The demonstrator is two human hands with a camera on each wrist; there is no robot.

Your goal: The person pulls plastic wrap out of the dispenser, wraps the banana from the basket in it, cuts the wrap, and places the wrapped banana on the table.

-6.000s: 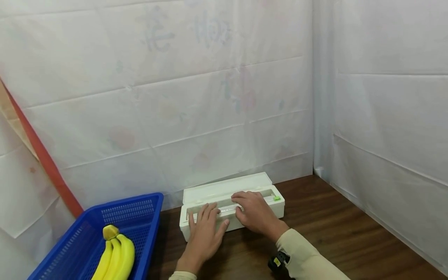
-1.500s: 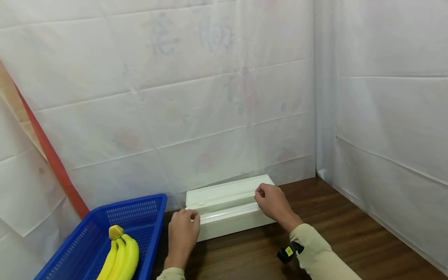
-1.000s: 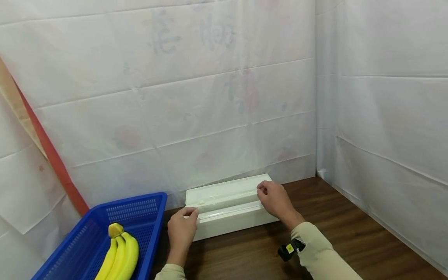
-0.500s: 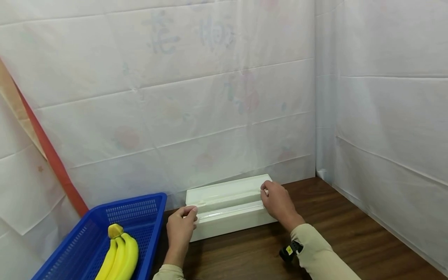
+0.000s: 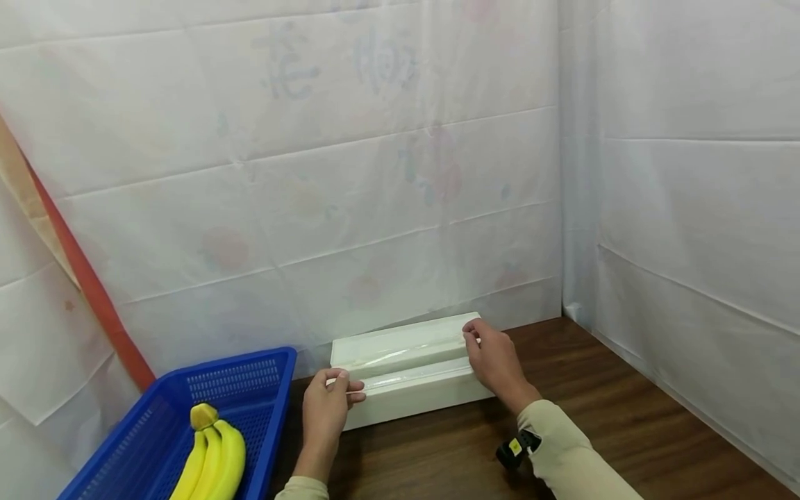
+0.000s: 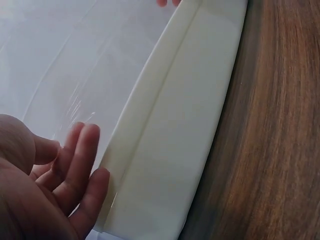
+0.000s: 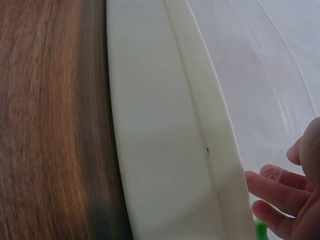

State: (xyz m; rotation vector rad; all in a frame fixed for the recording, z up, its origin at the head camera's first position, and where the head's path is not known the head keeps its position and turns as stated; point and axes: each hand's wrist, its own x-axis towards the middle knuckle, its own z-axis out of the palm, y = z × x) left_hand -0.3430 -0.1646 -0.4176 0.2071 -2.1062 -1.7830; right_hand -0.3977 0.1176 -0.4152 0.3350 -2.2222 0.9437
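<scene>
A long white cling film dispenser (image 5: 419, 399) stands on the table with its lid (image 5: 369, 345) raised at the back. Clear cling film (image 6: 75, 105) stretches between the two hands above the box, showing as thin glints. At the box's left end the left hand (image 5: 325, 410) pinches the film's edge between thumb and forefinger, other fingers loosely extended. The right hand (image 5: 496, 357) pinches the film's other corner at the right end. A green slider (image 7: 261, 229) shows beside the right hand's fingers in the right wrist view.
Left of the box stands a blue plastic basket (image 5: 284, 410) holding a bunch of bananas (image 5: 215, 451). White sheeting (image 5: 400, 229) hangs close behind the box and along the right side. Dark wood table (image 5: 594, 389) extends to the right.
Six seconds ago both hands lay over the open box, the green slider visible. Since then they have moved to its ends and pinched the film, which has lifted slightly over the last second.
</scene>
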